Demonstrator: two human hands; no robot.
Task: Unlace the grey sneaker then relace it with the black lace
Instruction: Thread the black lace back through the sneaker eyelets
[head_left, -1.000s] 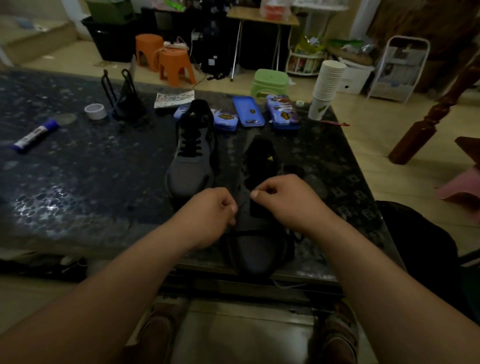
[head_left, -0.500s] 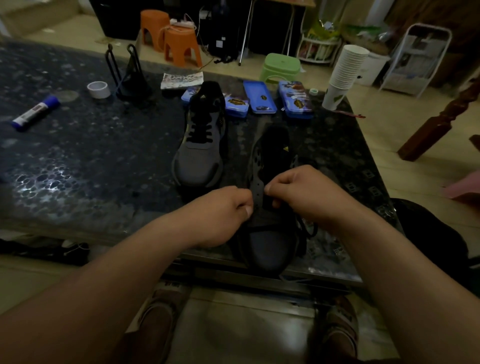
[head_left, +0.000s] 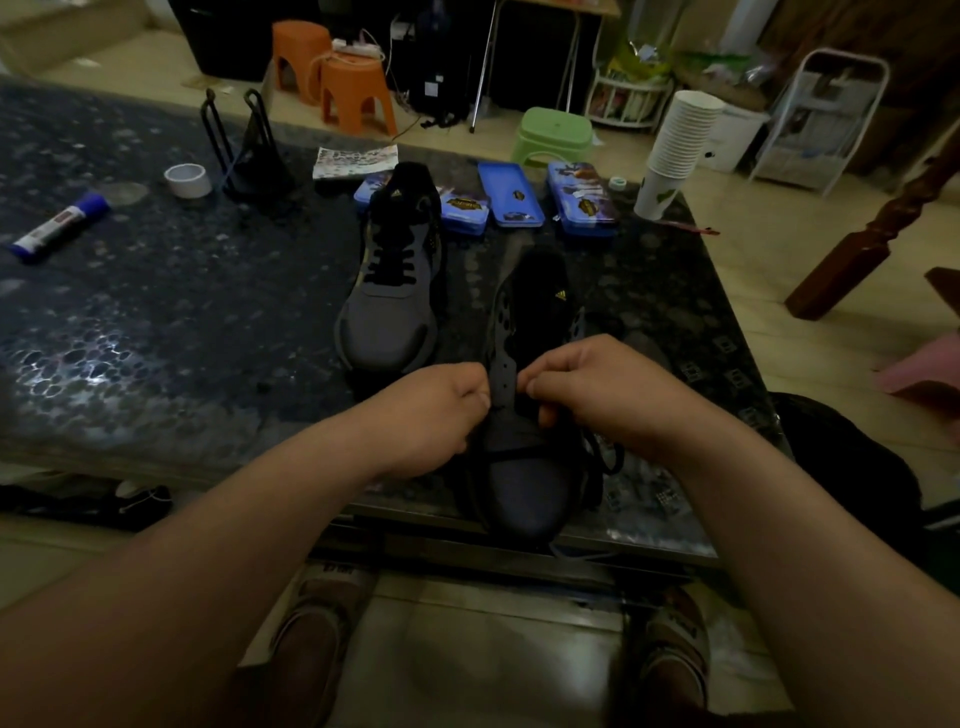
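Note:
A grey sneaker (head_left: 524, 483) lies at the table's near edge, toe toward me, its eyelet flaps spread and most eyelets empty. A black lace (head_left: 605, 449) crosses the lowest eyelets and loops off to the sneaker's right. My left hand (head_left: 431, 415) pinches the left eyelet flap near its lower holes. My right hand (head_left: 587, 384) is closed on the lace at the tongue, fingertips close to the left hand. A second grey sneaker (head_left: 389, 306), laced in black, stands further back on the left.
The dark speckled table (head_left: 156, 332) holds a glue stick (head_left: 57, 226), a tape roll (head_left: 188, 180), a black wire stand (head_left: 244, 150), blue tins (head_left: 511, 195) and a stack of paper cups (head_left: 675, 150). Stools and shelves stand beyond; a wooden post rises at right.
The view has tilted down and nearer. Both hands have shifted slightly up the sneaker, fingertips closing in on the left eyelet flap; the lace stays in my right hand.

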